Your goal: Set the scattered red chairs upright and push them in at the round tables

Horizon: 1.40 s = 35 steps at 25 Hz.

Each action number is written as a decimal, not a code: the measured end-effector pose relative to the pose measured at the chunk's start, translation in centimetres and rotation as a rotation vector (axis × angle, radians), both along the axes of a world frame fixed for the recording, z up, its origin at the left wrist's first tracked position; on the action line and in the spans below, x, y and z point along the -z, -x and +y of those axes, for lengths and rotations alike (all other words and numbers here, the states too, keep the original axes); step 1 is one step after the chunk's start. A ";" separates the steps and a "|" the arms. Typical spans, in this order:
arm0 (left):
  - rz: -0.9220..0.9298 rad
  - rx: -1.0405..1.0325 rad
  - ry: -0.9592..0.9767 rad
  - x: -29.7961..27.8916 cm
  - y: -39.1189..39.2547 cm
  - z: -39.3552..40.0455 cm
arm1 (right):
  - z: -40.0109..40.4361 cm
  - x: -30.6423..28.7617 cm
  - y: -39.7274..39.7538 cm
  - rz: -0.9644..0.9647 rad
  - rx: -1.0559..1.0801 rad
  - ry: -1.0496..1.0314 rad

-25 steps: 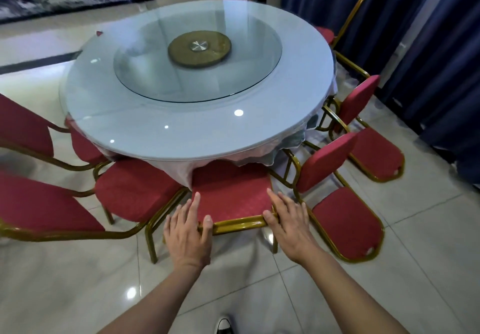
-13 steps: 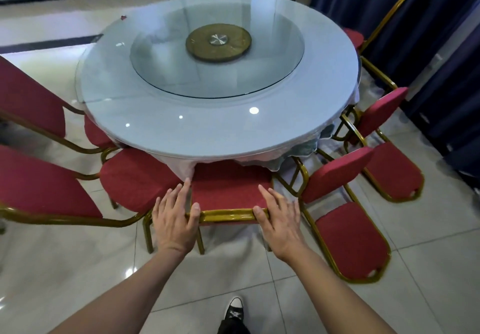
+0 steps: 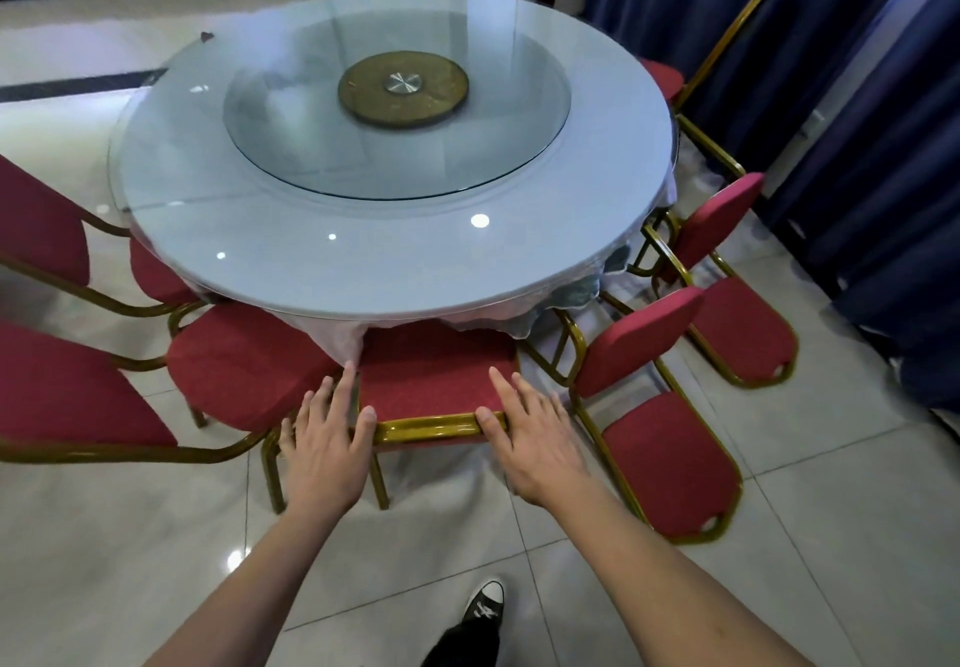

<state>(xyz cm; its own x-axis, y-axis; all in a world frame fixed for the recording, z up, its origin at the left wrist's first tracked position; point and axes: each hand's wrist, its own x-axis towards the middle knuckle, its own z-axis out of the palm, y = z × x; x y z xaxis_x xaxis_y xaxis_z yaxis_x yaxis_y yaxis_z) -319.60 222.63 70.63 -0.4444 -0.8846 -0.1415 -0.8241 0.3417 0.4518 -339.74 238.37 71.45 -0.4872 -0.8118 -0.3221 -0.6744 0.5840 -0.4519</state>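
Right in front of me stands a red chair [image 3: 436,380] with a gold frame, upright, its red pad partly under the cloth of the round glass-topped table [image 3: 395,292]. My left hand [image 3: 324,443] lies over its left corner and my right hand [image 3: 535,438] over its right corner. The fingers rest flat on the pad and both thumbs press the gold rail. Two more red chairs [image 3: 670,464] [image 3: 737,328] lie tipped on their backs on the floor at the right of the table.
Two upright red chairs [image 3: 244,365] [image 3: 156,277] stand at the table's left, close beside the one I hold. Another chair [image 3: 662,79] sits at the far right by dark blue curtains [image 3: 857,147]. My shoe [image 3: 485,606] is on the tiled floor.
The chair under my hands has slid a little further in under the table's edge, and my view has moved closer with it. My hands keep the same hold.
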 end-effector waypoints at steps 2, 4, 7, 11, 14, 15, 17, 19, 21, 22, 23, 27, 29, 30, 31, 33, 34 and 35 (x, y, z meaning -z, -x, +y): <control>-0.024 -0.010 -0.043 -0.7 0.3 0.4 | 0.4 -0.8 0.2 -0.005 -0.007 0.023; 0.005 -0.034 -0.086 -1.8 0.8 0.4 | 0.9 -1.9 0.7 -0.004 0.007 0.078; 0.111 -0.027 -0.113 -4.2 2.4 0.1 | 1.9 -4.4 2.3 -0.020 0.101 0.174; 0.184 0.180 -0.081 -7.2 7.1 1.2 | 4.3 -7.7 5.0 0.010 0.224 0.245; 0.213 0.324 -0.105 -9.2 11.1 2.9 | 6.9 -9.6 7.0 0.056 0.318 0.271; 0.220 0.365 -0.115 -9.9 12.5 3.7 | 8.0 -10.0 7.7 0.069 0.350 0.290; 0.241 0.455 -0.121 -10.9 15.3 5.9 | 10.8 -11.0 9.3 0.104 0.406 0.334; 0.268 0.550 -0.104 -12.0 18.2 8.3 | 13.6 -11.5 10.9 0.124 0.465 0.361; 0.292 0.624 -0.098 -12.5 21.1 10.7 | 16.7 -12.0 12.7 0.137 0.524 0.368; 0.297 0.658 -0.100 -12.7 22.8 12.1 | 18.4 -12.3 13.7 0.149 0.553 0.373; 0.301 0.688 -0.095 -12.9 24.3 13.4 | 19.8 -12.5 14.7 0.166 0.573 0.375; 0.295 0.790 -0.023 -14.6 29.9 19.6 | 26.0 -13.6 19.3 0.244 0.620 0.391; 0.299 0.820 0.011 -15.3 32.4 22.4 | 28.4 -14.0 21.9 0.269 0.625 0.402; 0.300 0.824 0.020 -15.5 33.5 23.5 | 29.4 -14.2 23.2 0.277 0.624 0.408; 0.302 0.817 0.021 -15.8 34.8 24.6 | 30.5 -14.2 24.7 0.289 0.617 0.420; 0.302 0.797 0.017 -15.9 36.8 26.0 | 31.9 -14.3 27.1 0.300 0.602 0.435; 0.300 0.782 0.021 -15.9 37.9 26.9 | 32.7 -14.2 28.5 0.291 0.596 0.441; 0.297 0.763 0.027 -15.7 38.9 27.6 | 33.3 -14.1 29.7 0.279 0.589 0.446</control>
